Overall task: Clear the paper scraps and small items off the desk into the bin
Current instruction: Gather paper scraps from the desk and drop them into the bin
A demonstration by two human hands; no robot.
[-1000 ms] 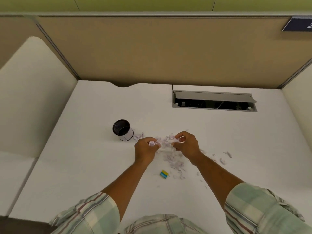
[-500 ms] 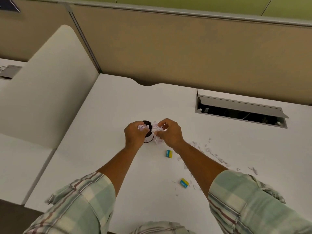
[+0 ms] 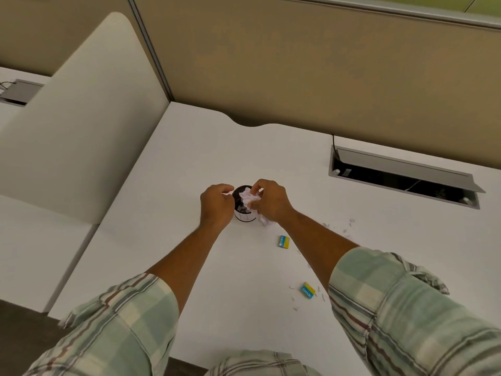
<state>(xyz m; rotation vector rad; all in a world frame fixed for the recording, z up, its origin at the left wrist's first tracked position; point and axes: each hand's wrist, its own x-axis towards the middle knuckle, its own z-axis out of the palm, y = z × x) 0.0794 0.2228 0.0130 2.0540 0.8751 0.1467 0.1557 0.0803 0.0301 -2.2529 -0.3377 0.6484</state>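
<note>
Both hands meet over a small round bin standing mid-table. The right hand is closed around a wad of paper scraps held at the bin's mouth. The left hand is curled beside the rim; whether it holds anything cannot be told. Right of the bin lie two small blue-and-yellow boxes and loose bits of paper.

Both forearms are bare below rolled sleeves of a pale green plaid shirt, seemingly striped maroon and cream.
</note>
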